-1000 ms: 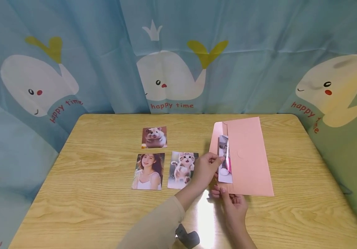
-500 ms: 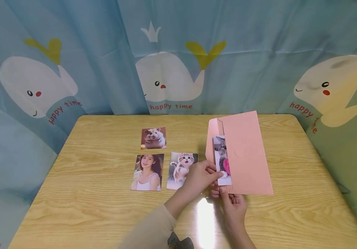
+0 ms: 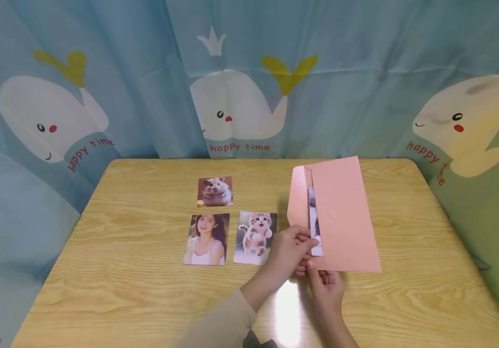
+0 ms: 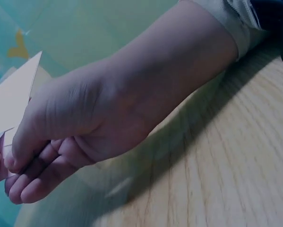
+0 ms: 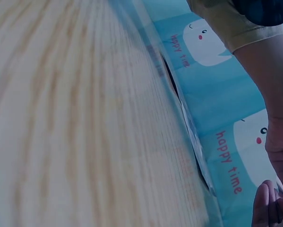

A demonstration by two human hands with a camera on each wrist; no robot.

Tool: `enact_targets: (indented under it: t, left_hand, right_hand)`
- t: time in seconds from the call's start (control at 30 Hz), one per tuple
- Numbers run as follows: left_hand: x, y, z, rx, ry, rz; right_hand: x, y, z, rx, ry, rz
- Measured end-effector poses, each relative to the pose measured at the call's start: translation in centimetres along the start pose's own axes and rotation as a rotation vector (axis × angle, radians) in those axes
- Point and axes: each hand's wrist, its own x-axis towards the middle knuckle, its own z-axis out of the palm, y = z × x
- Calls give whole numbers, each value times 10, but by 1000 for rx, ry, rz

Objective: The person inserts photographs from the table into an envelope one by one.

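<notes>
A pink envelope (image 3: 343,217) stands tilted up off the wooden table (image 3: 136,290), its open side facing left. A cat photo (image 3: 315,227) pokes out of that opening, only a narrow strip showing. My left hand (image 3: 307,242) pinches the photo's lower left edge. My right hand (image 3: 309,267) grips the envelope's near bottom corner from below. In the left wrist view, the left hand (image 4: 18,165) has curled fingers beside the envelope's corner (image 4: 11,97). The right wrist view shows only fingertips (image 5: 269,203) at the lower right.
Three photos lie flat at the table's middle: a hamster (image 3: 215,191), a woman (image 3: 207,239) and a kitten (image 3: 256,238), the kitten just left of my left hand. A blue whale-print curtain (image 3: 241,87) hangs behind the table.
The cat photo has slid deeper into the envelope, so less of it shows. My left hand followed it rightward. The envelope tilted up slightly a second ago and the right hand has stayed put.
</notes>
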Motion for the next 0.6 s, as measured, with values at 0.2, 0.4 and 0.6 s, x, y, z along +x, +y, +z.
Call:
enact_targets:
  t: [0.2,0.4,0.6]
  left_hand:
    - [1,0,4,-19,11,-5]
    - [3,1,6,-59,-6,-33]
    - [3,1,7,-85,40,-20]
  right_hand:
    - [-1,-1,1,-72,21,-6]
    - [-1,-1,1,-130,21,-9]
    - [-1,1,2,-177,27,-58]
